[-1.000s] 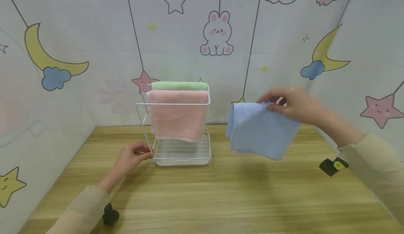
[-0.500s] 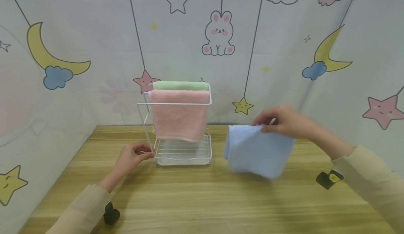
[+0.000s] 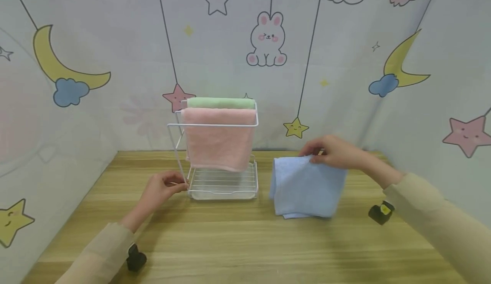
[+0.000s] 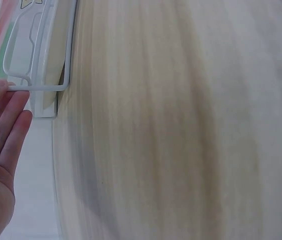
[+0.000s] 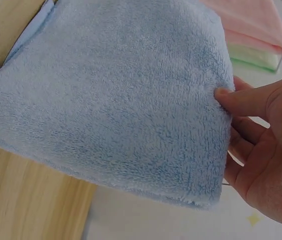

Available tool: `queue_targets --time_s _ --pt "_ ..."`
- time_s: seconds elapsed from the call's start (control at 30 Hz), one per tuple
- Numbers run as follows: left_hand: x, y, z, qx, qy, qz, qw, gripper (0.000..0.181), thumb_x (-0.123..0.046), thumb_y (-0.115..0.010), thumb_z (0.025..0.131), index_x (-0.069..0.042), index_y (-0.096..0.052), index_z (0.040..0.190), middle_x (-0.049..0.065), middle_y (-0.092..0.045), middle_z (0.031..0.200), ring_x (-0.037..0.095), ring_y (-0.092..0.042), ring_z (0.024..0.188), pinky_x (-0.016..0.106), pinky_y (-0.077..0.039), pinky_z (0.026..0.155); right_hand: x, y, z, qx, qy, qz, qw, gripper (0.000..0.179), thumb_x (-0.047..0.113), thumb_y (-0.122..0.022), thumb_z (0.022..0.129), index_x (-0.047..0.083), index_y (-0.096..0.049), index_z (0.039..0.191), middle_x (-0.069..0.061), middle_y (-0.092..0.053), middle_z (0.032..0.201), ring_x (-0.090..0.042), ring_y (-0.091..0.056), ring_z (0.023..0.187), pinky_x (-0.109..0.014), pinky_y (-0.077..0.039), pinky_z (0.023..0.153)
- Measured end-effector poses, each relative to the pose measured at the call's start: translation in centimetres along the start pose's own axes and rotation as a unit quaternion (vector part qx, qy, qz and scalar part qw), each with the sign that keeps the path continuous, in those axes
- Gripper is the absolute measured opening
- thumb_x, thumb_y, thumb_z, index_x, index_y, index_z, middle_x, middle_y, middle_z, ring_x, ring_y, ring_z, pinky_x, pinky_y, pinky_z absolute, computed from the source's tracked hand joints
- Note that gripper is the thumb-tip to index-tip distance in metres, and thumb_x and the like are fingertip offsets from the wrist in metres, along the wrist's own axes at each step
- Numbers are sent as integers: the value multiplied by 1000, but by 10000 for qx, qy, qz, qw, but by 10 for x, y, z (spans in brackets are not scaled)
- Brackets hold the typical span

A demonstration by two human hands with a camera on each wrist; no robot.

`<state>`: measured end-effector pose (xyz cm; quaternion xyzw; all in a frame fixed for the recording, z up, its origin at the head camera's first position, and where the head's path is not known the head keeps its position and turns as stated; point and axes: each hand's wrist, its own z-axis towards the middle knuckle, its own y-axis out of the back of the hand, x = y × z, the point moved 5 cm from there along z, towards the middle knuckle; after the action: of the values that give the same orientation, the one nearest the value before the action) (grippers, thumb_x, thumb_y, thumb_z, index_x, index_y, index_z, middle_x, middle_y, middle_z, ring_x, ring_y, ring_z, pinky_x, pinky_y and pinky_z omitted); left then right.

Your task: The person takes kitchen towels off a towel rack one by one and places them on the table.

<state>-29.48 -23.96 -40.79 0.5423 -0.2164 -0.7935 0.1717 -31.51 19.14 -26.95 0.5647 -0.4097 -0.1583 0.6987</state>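
A folded blue towel (image 3: 308, 186) hangs from my right hand (image 3: 333, 152), which pinches its top edge between thumb and fingers, as the right wrist view shows with the towel (image 5: 116, 100) close up. Left of it stands a white wire rack (image 3: 212, 125). Over its upper bars are draped a pink towel (image 3: 218, 139) and, behind that, a light green towel (image 3: 220, 102). My left hand (image 3: 163, 188) pinches the rack's lower left wire; in the left wrist view, thumb and fingertips meet on that white wire (image 4: 46, 88).
Under the rack's wire shelf lies a white tray (image 3: 222, 196). Wooden table (image 3: 230, 245) spreads in front of the rack. A white cloth backdrop (image 3: 215, 62) printed with cartoon moons, stars and a rabbit encloses the back and sides.
My right hand has lowered the blue towel toward the table and brought it slightly left, nearer the rack. The left hand keeps its grip on the rack.
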Motion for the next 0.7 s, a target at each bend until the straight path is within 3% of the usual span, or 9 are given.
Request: queue_targets --time_s 0.23,0.7 --pt "2 0 0 11 20 0 10000 15 -16 -76 77 -6 -69 87 13 -72 87 4 -68 73 20 -55 65 -19 -2 22 -197 -142 53 9997 27 -1 -59 87 15 -67 107 -2 -68 108 -18 -62 96 -38 -53 84" --pt "0 0 -1 34 18 -2 10000 15 -14 -76 77 -5 -69 87 13 -72 87 4 -68 72 21 -56 65 -61 -18 59 -335 -483 174 9981 30 -2 -57 88 16 -69 108 -9 -68 113 -26 -62 105 -44 -51 89"
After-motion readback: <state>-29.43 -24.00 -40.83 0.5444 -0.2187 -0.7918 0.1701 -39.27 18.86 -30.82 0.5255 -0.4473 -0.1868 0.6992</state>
